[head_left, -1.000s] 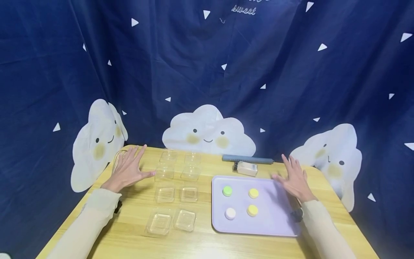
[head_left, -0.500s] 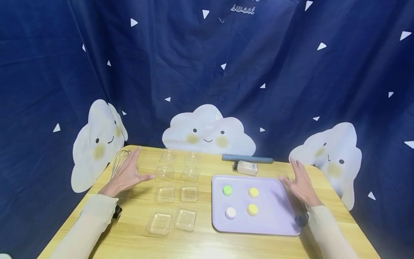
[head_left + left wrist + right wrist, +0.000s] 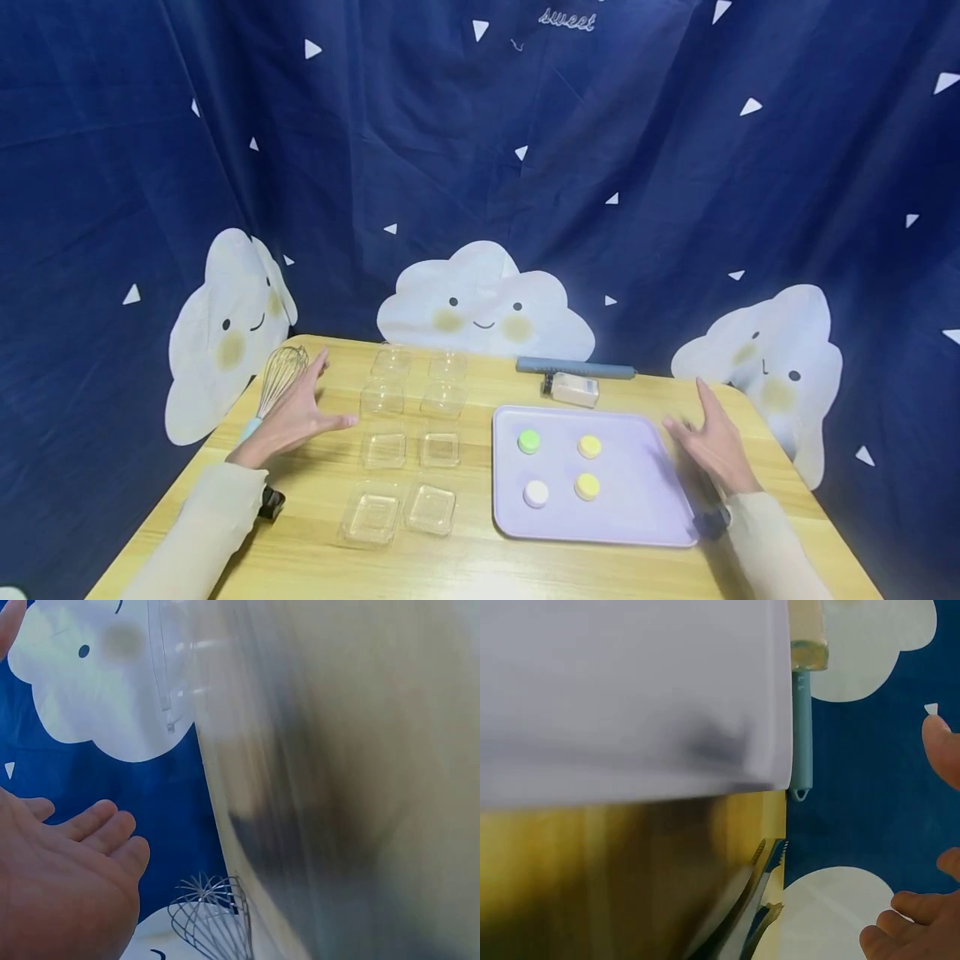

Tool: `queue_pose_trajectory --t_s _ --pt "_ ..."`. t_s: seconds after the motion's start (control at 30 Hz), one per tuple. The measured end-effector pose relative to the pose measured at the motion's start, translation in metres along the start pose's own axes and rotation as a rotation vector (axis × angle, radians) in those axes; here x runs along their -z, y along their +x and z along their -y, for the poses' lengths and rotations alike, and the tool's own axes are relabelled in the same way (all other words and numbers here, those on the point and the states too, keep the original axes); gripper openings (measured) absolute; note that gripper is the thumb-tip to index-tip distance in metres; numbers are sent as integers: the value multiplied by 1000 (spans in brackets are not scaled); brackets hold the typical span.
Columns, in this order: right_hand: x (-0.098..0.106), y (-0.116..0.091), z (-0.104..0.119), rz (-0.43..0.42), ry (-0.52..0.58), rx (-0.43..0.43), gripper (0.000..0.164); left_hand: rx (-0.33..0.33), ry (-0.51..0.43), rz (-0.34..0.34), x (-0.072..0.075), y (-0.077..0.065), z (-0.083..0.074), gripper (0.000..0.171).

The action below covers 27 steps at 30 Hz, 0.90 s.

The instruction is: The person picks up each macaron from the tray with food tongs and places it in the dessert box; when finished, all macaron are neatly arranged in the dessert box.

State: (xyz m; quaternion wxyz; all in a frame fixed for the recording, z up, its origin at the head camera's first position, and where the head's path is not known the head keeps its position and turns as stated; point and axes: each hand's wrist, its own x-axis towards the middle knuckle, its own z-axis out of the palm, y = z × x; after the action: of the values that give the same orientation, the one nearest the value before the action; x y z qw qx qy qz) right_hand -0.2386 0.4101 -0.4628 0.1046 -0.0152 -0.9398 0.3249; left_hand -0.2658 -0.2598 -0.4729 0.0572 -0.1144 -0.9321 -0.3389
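Observation:
In the head view my left hand [image 3: 288, 418] hovers over the table's left side, fingers spread and holding nothing. Beside it lies a wire whisk [image 3: 281, 375] with a pale blue handle, partly behind the hand. Just right of that hand, clear plastic square containers [image 3: 385, 450] stand in two columns. My right hand [image 3: 716, 446] is raised beyond the right edge of a lilac tray [image 3: 645, 517], thumb apart from the fingers, also holding nothing. On the tray sit small round pieces: one green [image 3: 528, 442], one whitish [image 3: 536, 494], and two yellow [image 3: 587, 487].
Behind the tray lie a clear bottle [image 3: 574, 390] with a black cap and a long blue-grey bar [image 3: 576, 367]. Under the right hand, the right wrist view shows a shiny tool with toothed ends [image 3: 769, 877], perhaps tongs. A dark blue curtain [image 3: 480, 167] hangs behind the table.
My right hand has drawn rightward and toward me, away from over the tray. The left hand has shifted slightly toward me, uncovering more of the whisk. The objects have stayed in place.

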Motion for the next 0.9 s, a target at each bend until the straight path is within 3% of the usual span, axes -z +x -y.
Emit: queue_pose_trajectory --t_s 0.17,0.3,0.5,0.73,0.9 --pt "2 -8 -4 6 22 -111 103 -9 -143 48 -2 -11 1 124" --pt "5 -13 -7 12 -28 -153 100 -8 -233 79 -3 -19 1 117" --pt "8 -18 -10 8 -115 -176 89 -31 -268 99 -8 -28 2 106" --pt "11 -23 -14 71 -114 -232 91 -39 -301 133 -16 -32 -2 94" --pt "10 -23 -19 76 -148 -222 88 -37 -326 166 -19 -32 -6 86"
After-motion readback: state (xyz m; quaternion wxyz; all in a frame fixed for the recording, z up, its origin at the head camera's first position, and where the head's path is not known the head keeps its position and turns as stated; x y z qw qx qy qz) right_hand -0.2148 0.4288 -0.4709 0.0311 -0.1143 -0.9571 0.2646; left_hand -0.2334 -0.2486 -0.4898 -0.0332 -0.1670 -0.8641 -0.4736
